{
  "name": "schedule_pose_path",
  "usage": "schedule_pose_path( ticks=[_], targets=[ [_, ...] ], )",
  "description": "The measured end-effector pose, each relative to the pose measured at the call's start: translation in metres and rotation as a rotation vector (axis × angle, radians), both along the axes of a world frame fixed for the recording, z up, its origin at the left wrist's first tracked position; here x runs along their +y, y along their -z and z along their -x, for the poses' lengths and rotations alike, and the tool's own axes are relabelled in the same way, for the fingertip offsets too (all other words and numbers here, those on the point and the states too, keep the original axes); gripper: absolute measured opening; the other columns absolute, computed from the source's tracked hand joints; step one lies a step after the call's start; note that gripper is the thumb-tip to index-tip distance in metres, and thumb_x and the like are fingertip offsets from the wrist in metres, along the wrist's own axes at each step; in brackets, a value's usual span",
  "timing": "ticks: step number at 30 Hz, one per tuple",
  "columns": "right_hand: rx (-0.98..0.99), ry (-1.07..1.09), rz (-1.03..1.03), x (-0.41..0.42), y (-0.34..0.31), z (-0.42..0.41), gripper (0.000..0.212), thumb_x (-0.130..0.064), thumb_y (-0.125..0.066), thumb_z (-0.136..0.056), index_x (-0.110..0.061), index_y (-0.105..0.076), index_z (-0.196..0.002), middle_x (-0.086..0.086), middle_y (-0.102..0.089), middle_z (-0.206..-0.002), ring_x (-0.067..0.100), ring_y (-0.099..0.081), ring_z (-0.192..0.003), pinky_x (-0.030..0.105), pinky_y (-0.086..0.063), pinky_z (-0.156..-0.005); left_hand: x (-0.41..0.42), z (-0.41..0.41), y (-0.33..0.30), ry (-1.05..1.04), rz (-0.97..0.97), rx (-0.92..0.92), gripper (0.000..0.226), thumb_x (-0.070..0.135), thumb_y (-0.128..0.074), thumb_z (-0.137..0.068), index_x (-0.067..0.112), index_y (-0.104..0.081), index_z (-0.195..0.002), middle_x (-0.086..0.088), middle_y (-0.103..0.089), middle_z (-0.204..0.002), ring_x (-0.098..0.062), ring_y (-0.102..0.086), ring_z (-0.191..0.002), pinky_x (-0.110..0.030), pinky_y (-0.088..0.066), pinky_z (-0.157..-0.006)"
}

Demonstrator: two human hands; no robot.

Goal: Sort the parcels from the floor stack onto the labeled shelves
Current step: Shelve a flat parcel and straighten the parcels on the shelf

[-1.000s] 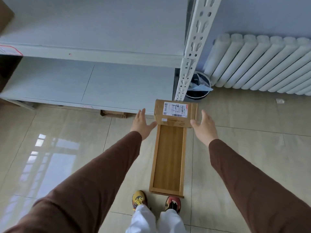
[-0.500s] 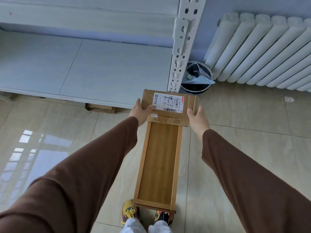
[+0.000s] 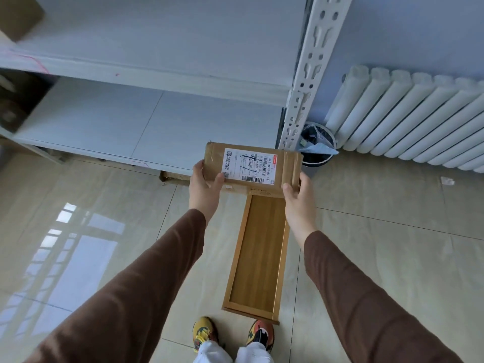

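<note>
A flat brown cardboard parcel (image 3: 285, 169) with a white shipping label on top is held in the air in front of the lower shelf (image 3: 125, 127). My left hand (image 3: 205, 186) grips its left end, thumb on top. My right hand (image 3: 298, 199) grips its right end, thumb on the near edge. A long wooden tray (image 3: 259, 255) lies on the floor below the parcel. An upper white shelf (image 3: 157, 40) runs above the lower one.
A white perforated shelf post (image 3: 305, 79) stands right of the shelves. Behind it sits a small bin with a dark liner (image 3: 318, 144), and a white radiator (image 3: 413, 119) lines the wall. Dark items (image 3: 13, 100) sit at the lower shelf's left end. A brown box (image 3: 18, 14) occupies the upper left.
Both hands closed on the parcel's ends and lifted it off the far end of the wooden tray. It now hangs higher, near the lower shelf's front edge.
</note>
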State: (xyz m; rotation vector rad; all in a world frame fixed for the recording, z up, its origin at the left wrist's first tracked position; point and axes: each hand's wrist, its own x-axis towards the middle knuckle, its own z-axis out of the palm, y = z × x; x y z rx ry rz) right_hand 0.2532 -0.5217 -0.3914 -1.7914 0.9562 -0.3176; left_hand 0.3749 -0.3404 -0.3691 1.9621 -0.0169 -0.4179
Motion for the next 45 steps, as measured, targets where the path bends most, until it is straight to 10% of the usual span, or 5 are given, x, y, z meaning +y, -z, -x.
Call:
schedule_pose_path(
  ticks=[6, 20, 33, 40, 45],
  targets=[
    [-0.205, -0.091, 0.050, 0.083, -0.146, -0.017, 0.052, -0.030, -0.052, -0.107, -0.022, -0.035, -0.155, -0.011, -0.045, -0.129, 0.008, -0.048, -0.118, 0.027, -0.044, -0.100, 0.097, 0.008, -0.146, -0.119, 0.160, -0.161, 0.048, 0.046, -0.066, -0.090, 0.044, -0.041, -0.131, 0.005, -0.060, -0.134, -0.021, -0.061, -0.121, -0.049, -0.052, -0.105],
    [-0.852, -0.204, 0.205, 0.306, -0.430, -0.073, 0.056, -0.037, -0.048, -0.103, -0.020, -0.036, -0.155, -0.001, -0.049, -0.142, 0.020, -0.048, -0.135, 0.046, -0.047, -0.112, 0.329, 0.009, -0.444, -0.218, 0.445, -0.731, 0.053, 0.020, -0.064, -0.099, 0.016, -0.035, -0.143, -0.005, -0.061, -0.137, -0.016, -0.061, -0.124, -0.041, -0.050, -0.109],
    [-1.067, -0.244, 0.293, 0.389, -0.533, -0.122, 0.047, -0.030, -0.052, -0.106, -0.021, -0.039, -0.150, 0.003, -0.050, -0.145, 0.021, -0.050, -0.136, 0.046, -0.051, -0.109, 0.414, -0.038, -0.536, -0.215, 0.514, -0.981, 0.050, 0.016, -0.060, -0.101, 0.014, -0.033, -0.142, -0.003, -0.060, -0.133, -0.012, -0.063, -0.118, -0.044, -0.054, -0.103],
    [-1.129, -0.243, 0.083, 0.368, -0.575, -0.193, 0.032, -0.008, -0.062, -0.100, -0.014, -0.045, -0.127, 0.002, -0.064, -0.126, 0.001, -0.063, -0.114, 0.011, -0.052, -0.085, 0.392, -0.126, -0.601, -0.146, 0.536, -1.090, 0.055, 0.024, -0.067, -0.094, 0.026, -0.044, -0.144, -0.008, -0.056, -0.136, -0.020, -0.059, -0.126, -0.043, -0.051, -0.107],
    [-1.053, -0.270, -0.075, 0.336, -0.594, -0.258, 0.064, -0.006, -0.075, -0.090, -0.018, -0.038, -0.140, 0.009, -0.066, -0.127, 0.009, -0.069, -0.109, 0.025, -0.056, -0.089, 0.365, -0.192, -0.654, -0.056, 0.518, -1.132, 0.052, 0.009, -0.066, -0.093, 0.015, -0.048, -0.142, -0.012, -0.051, -0.133, 0.004, -0.056, -0.117, -0.025, -0.051, -0.103]
  ],
)
